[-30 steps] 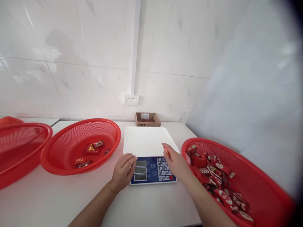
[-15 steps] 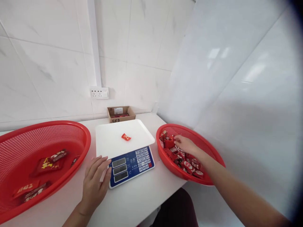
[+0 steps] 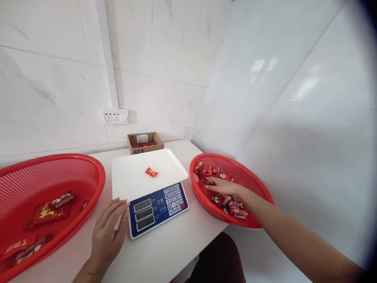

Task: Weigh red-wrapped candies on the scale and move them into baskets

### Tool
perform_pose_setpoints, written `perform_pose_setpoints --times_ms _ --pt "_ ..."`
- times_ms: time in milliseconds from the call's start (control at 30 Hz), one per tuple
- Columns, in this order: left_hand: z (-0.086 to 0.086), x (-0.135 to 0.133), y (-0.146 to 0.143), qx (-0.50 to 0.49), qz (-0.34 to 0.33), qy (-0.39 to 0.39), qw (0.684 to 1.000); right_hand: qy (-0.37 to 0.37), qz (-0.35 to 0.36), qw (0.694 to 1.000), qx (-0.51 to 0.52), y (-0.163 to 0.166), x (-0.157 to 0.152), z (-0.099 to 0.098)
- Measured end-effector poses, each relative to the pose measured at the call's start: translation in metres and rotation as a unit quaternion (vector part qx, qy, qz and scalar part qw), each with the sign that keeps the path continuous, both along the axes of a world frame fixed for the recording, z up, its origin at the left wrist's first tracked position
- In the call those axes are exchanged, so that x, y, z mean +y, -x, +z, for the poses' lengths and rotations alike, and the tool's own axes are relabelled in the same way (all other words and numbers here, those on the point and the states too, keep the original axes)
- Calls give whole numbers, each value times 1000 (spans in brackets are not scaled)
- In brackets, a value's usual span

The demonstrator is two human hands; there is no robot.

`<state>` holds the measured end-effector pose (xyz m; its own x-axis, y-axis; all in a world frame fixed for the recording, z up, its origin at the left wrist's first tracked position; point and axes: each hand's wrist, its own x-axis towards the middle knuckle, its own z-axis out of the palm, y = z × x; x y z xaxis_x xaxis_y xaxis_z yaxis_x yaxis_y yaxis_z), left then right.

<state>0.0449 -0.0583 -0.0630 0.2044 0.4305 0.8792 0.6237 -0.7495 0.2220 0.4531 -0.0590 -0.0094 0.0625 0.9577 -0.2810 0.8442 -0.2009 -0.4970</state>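
A blue-fronted scale (image 3: 159,204) with a white weighing tray (image 3: 132,179) stands on the white counter. One small red wrapped candy (image 3: 151,172) lies on the tray. My left hand (image 3: 107,230) rests flat on the counter, fingers stretched out, touching the scale's left front corner. My right hand (image 3: 222,187) reaches into the red basket (image 3: 253,179) on the right and lies on the pile of red wrapped candies (image 3: 229,200), fingers extended; I cannot see anything held in them.
A second red basket (image 3: 88,169) at the left holds a few red snack packs (image 3: 48,208). A small open cardboard box (image 3: 144,142) stands against the tiled wall under a wall socket (image 3: 116,116). The counter's front edge runs just below the scale.
A second ago my right hand held a candy over the tray; that candy now lies on it, and the hand has moved right into the basket. The view swung right.
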Motion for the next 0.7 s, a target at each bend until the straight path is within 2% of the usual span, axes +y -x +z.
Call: perform_pose_setpoints --times_ms 100,233,500,700 --pt "0 0 -1 4 -9 3 1000 13 9 1000 -16 10 -5 -7" --pt "-1 0 0 4 -13 14 1000 1 -13 999 -51 15 -7 -15" --pt "-3 1 1 2 -12 29 1000 -60 -51 994 -72 -11 0 15" --pt "-5 1 2 10 -5 35 999 -95 -82 991 -39 -19 -3 24"
